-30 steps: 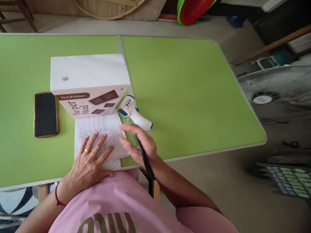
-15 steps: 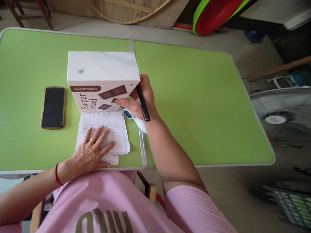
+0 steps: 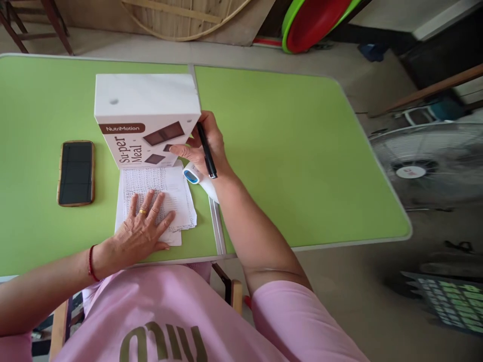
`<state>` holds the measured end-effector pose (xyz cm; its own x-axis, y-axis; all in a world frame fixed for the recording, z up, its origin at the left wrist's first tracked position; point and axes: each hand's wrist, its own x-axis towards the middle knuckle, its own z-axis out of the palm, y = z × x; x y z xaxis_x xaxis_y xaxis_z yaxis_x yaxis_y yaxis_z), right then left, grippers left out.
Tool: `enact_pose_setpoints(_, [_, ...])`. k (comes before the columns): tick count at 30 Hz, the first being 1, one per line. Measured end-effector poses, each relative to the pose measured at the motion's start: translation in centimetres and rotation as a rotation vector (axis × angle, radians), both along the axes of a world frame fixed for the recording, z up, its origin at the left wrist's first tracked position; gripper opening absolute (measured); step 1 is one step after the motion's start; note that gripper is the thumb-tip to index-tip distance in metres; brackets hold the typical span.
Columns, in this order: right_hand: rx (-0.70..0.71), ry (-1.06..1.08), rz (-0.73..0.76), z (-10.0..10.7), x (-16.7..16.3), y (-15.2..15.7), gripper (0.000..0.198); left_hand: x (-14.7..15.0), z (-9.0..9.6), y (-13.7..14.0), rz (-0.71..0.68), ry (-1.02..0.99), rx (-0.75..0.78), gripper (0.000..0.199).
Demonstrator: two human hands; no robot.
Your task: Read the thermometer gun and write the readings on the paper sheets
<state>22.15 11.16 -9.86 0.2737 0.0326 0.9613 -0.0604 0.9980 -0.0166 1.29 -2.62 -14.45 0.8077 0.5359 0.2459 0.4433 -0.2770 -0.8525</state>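
A white NutriMotion "Su-per Meal" box (image 3: 132,136) stands upright at the far edge of the paper sheets. My right hand (image 3: 209,143) grips its right side, thumb on the printed front; the other fingers are partly hidden. Tucked in the same hand is a black pen (image 3: 207,151), pointing down toward my wrist. Flat on the handwritten sheets (image 3: 177,201) lies my left hand (image 3: 141,229), fingers spread and holding nothing. A white thermometer-like device with a small blue screen (image 3: 191,175) rests on the table, partly under my right wrist.
On the left of the green table (image 3: 283,151) lies a phone (image 3: 76,173) in a brown-edged case. A metal seam (image 3: 217,226) crosses the tabletop. Beyond the right edge stands a fan (image 3: 411,171); red and green basins (image 3: 317,22) lean at the back.
The view has shifted slightly, moving the table and its contents left in the picture. Both hands keep their places on the box and the sheets.
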Motion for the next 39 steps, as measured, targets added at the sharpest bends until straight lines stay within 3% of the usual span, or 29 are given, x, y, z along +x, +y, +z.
enact_pose_setpoints(11, [-0.038,-0.031,-0.010,-0.7,0.5,-0.5,0.064,0.1,1.7,0.2,-0.061,-0.023,-0.010,0.073])
enact_pose_setpoints(15, [-0.015,0.112,-0.068,-1.1,1.5,-4.3,0.043,0.1,2.2,0.6,-0.081,-0.021,-0.064,0.068])
enact_pose_setpoints(17, [0.059,0.281,-0.010,-1.9,1.8,-6.3,0.026,0.2,2.3,0.6,-0.088,-0.009,-0.077,0.067])
enact_pose_setpoints(19, [0.093,0.343,0.058,-3.2,1.4,-7.4,0.021,0.2,2.3,0.7,-0.087,-0.003,-0.078,0.066])
enact_pose_setpoints(22, [-0.046,0.210,0.161,-5.5,-0.2,-7.0,0.025,0.2,2.3,0.6,-0.102,-0.011,-0.084,0.069])
enact_pose_setpoints(25, [-0.242,0.053,0.208,-7.1,-2.3,-5.3,0.012,0.2,2.5,0.6,-0.132,-0.007,-0.098,0.075])
enact_pose_setpoints(28, [-0.255,0.043,0.127,-7.5,-3.8,-4.0,0.002,0.3,2.7,0.6,-0.123,-0.010,-0.101,0.067])
enact_pose_setpoints(34, [-0.183,0.021,-0.077,-7.5,-4.2,-3.6,0.009,0.6,2.8,0.8,-0.144,-0.051,-0.086,0.049])
enact_pose_setpoints(39, [-0.092,-0.005,-0.222,-7.6,-4.1,-3.6,0.013,0.7,2.7,1.0,-0.171,-0.063,-0.071,0.048])
